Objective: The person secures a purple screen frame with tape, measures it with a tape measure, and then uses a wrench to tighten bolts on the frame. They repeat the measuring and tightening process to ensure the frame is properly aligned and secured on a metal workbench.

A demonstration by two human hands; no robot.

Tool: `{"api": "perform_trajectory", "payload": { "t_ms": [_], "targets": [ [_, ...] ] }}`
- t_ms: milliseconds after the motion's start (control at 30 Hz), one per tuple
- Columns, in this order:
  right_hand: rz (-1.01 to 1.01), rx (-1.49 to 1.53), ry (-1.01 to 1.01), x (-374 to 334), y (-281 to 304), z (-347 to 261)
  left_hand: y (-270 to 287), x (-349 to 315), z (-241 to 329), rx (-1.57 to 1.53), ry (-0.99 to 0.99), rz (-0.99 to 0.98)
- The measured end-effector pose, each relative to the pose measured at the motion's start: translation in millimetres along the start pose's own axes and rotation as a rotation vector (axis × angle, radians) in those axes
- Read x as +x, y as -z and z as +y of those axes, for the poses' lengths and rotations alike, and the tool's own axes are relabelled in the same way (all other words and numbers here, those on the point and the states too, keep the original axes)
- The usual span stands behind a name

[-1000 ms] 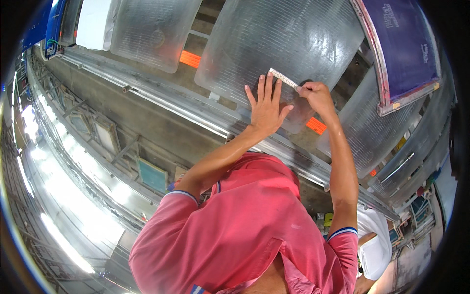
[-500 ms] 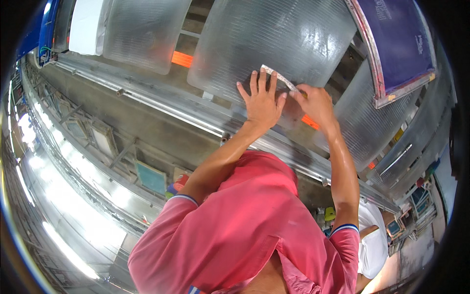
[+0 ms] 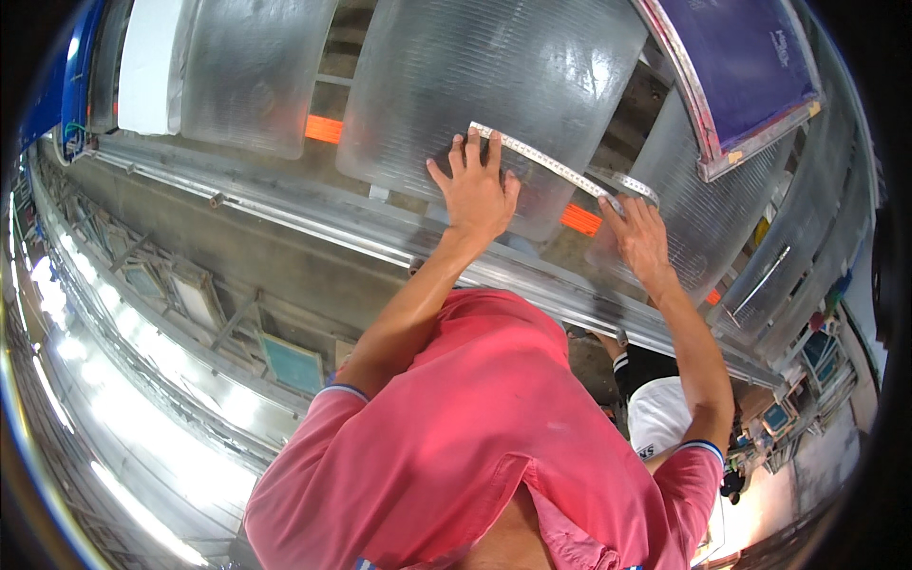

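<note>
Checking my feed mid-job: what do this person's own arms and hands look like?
The left hand and right hand wear no gloves, and both forearms are uncovered. The short sleeves are pinkish-red, with blue-and-white striped cuffs.

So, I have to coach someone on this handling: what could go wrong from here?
The white measuring tape looks bowed between the left hand and the right hand, so a reading could come out off. The left fingertips sit right by the tape's end over the clear ribbed sheet; a slip could shift it. The tape's loose loop beyond the right hand might snag or twist.
</note>
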State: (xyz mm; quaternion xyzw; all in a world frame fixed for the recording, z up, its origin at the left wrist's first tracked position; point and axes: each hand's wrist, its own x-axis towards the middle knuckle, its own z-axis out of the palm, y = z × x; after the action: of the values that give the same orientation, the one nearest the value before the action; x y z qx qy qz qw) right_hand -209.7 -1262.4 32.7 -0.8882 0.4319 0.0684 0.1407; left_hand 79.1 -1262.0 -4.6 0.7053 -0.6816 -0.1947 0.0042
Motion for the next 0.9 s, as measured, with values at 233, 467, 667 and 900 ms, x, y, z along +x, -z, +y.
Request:
{"api": "perform_trajectory", "payload": {
  "t_ms": [233, 467, 667, 900],
  "targets": [
    [0.063, 0.066, -0.094, 3.4, -16.7, 3.7, 5.3, -0.5, 0.1, 0.009, -0.025, -0.039],
    [0.156, 0.068, -0.119, 0.3, -18.4, 8.2, -1.8, -2.1, 0.8, 0.075, -0.058, -0.045],
    [0.168, 0.07, -0.123, -1.1, -25.5, 5.8, -0.1, -3.8, 3.1, 0.023, -0.06, -0.084],
    [0.238, -0.006, -0.111, -14.8, -33.4, 14.2, -0.9, -5.2, 7.5, 0.125, -0.097, -0.11]
  ]
}}
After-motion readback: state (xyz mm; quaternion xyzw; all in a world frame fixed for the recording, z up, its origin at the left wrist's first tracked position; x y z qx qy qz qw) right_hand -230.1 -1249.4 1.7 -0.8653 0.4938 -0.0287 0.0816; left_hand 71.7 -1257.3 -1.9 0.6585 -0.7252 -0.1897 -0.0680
